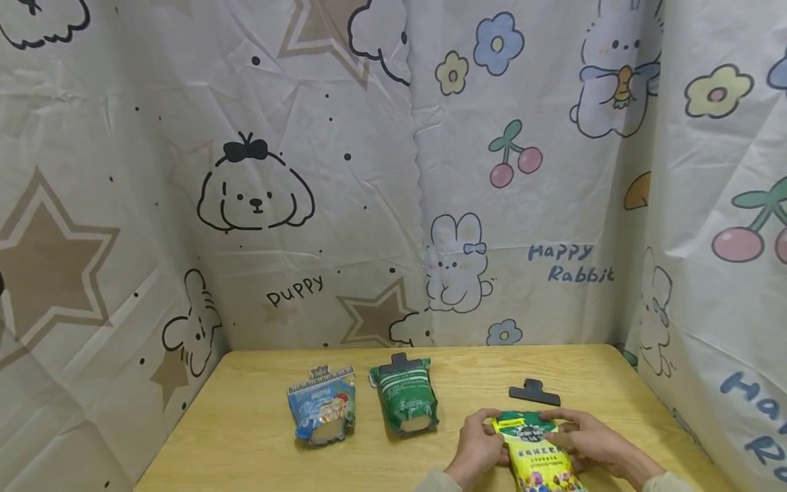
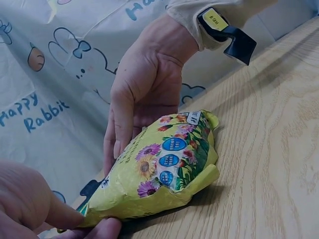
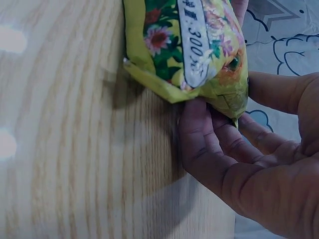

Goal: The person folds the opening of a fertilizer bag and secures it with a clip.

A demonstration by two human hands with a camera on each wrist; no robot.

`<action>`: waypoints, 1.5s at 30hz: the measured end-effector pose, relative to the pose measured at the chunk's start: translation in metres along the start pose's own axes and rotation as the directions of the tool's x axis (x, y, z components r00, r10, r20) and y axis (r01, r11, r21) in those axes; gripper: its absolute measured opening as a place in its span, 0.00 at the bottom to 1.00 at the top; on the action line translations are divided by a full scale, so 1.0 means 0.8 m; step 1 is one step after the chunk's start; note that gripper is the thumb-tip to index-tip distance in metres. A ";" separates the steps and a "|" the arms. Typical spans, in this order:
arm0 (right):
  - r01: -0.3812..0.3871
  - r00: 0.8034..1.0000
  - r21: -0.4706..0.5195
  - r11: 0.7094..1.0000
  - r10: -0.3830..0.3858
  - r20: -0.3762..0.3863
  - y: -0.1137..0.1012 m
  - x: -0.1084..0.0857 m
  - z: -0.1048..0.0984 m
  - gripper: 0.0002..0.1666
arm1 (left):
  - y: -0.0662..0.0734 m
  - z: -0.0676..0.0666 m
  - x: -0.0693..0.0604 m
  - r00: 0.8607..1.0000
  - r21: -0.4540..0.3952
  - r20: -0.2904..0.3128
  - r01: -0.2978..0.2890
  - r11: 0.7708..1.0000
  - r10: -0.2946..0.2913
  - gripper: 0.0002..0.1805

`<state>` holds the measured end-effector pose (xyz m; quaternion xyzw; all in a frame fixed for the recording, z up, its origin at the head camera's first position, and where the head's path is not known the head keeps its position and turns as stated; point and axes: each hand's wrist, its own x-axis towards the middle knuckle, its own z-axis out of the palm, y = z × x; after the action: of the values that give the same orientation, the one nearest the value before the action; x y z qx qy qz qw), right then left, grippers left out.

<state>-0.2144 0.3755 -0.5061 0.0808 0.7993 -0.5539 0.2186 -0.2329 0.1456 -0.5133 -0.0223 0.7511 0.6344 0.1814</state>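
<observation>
A plump yellow-and-green bag (image 1: 537, 451) printed with flowers and the words "Garden baby" lies at the table's front right. My left hand (image 1: 481, 441) holds its upper left edge; in the left wrist view, thumb and fingers pinch the corner. On the other side my right hand (image 1: 593, 441) grips the bag, thumb against the front and, in the right wrist view, fingers (image 3: 199, 134) curled under the edge. Just beyond the bag lies a black clip (image 1: 533, 392), apart from both hands.
To the left on the wooden table (image 1: 240, 424) sit a blue bag (image 1: 322, 410) with a clear clip (image 1: 320, 373) and a green bag (image 1: 408, 403) with a black clip (image 1: 399, 363) on top. Printed cloth (image 1: 363, 205) hangs behind and at both sides.
</observation>
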 end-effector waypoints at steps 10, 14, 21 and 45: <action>-0.003 0.998 0.008 1.000 0.004 -0.063 -0.007 0.005 0.003 0.41 | 0.008 0.000 -0.002 0.998 -0.057 -0.060 -0.005 0.998 0.002 0.23; 0.012 0.998 0.003 1.000 -0.012 -0.067 -0.010 0.004 0.003 0.41 | 0.010 0.000 -0.003 0.998 -0.061 -0.065 -0.011 0.998 0.007 0.24; 0.069 0.994 0.013 0.998 -0.068 -0.080 -0.024 0.001 0.001 0.40 | 0.016 -0.003 0.000 0.994 -0.069 -0.079 -0.077 0.995 0.072 0.24; 0.227 0.966 -0.024 0.974 -0.228 -0.124 -0.050 0.004 0.004 0.42 | 0.027 -0.021 -0.004 0.927 -0.025 -0.211 -0.323 0.946 0.311 0.22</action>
<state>-0.2311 0.3571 -0.4739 0.0223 0.8182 -0.5653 0.1029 -0.2399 0.1334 -0.4896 0.0289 0.7402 0.6718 -0.0025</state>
